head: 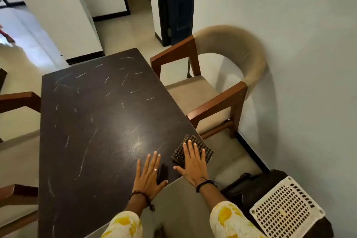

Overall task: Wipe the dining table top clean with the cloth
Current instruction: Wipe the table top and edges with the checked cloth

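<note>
Yellow-patterned sleeves [229,218] at 6 o'clock; left hand [149,174] lies flat, fingers spread, on the dark scratched rectangular table [92,121]. Right hand [194,163] presses flat on the dark checked folded cloth [180,152] at the table's 4 o'clock edge. Beige-cushioned wooden armchair [222,83] stands at 2 o'clock.

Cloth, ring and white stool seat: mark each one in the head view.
cloth [195,146]: head view, on the checked fabric beyond the fingertips.
ring [155,169]: head view, on the band on a left-hand finger.
white stool seat [286,208]: head view, on the perforated plastic grid.
</note>
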